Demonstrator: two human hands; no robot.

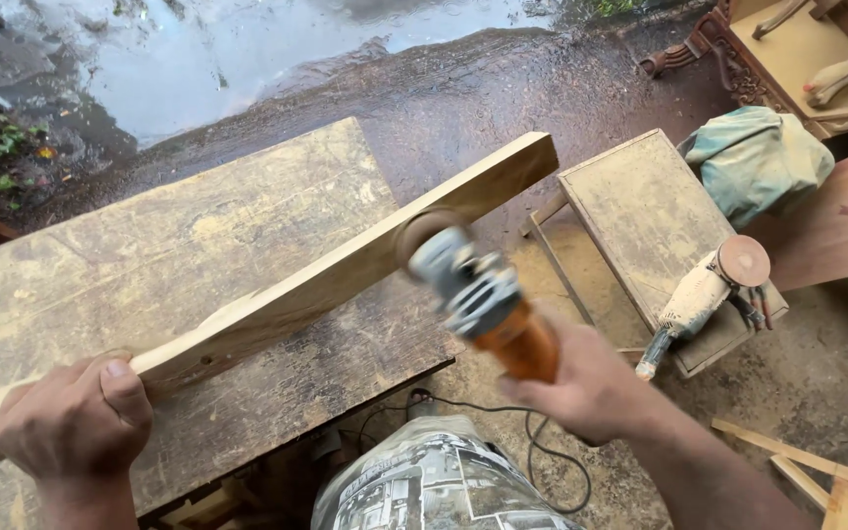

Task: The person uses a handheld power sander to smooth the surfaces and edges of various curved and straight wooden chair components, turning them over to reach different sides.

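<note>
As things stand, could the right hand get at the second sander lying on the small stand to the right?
Probably not right away. The right hand is wrapped around the orange-bodied sander, so it isn't free. Otherwise the path looks open: the dusty sander lies uncovered on the small stand, with nothing between.

A long pale wooden plank (345,275) lies slantwise on edge, running from eight o'clock up to one o'clock, its far end jutting past the support beneath. An orange-bodied angle grinder (478,299), blurred, meets the plank's near face with its disc at centre.
</note>
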